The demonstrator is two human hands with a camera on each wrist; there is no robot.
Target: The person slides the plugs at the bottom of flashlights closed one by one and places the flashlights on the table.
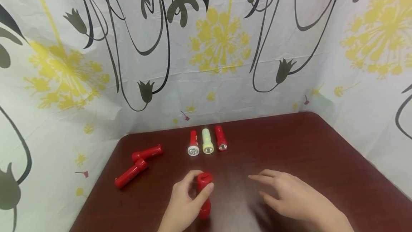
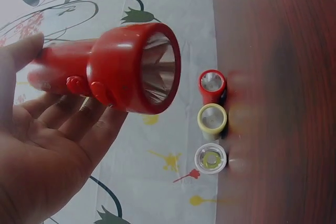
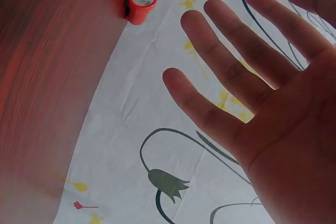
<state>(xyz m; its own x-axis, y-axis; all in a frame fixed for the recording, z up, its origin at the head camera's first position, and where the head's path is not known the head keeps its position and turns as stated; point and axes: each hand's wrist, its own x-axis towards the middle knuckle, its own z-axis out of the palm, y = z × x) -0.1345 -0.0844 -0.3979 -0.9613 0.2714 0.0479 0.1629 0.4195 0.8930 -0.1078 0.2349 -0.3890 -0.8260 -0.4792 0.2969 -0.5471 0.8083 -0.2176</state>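
Observation:
My left hand (image 1: 184,200) grips a red flashlight (image 1: 204,189) between thumb and fingers, near the front of the table. In the left wrist view the flashlight (image 2: 113,69) shows its wide lens end and a red switch on its side, with the left hand (image 2: 52,145) behind and below it. My right hand (image 1: 291,195) hovers above the table to the right, fingers spread and holding nothing. The right wrist view shows its palm and straight fingers (image 3: 231,66).
Toward the back stand three flashlights in a row: a red one with a white rim (image 1: 193,144), a pale green one (image 1: 207,141) and a red one (image 1: 221,138). Two more red flashlights (image 1: 147,153) (image 1: 131,174) lie at the left. Patterned cloth (image 1: 222,92) hangs behind the dark table (image 1: 273,142).

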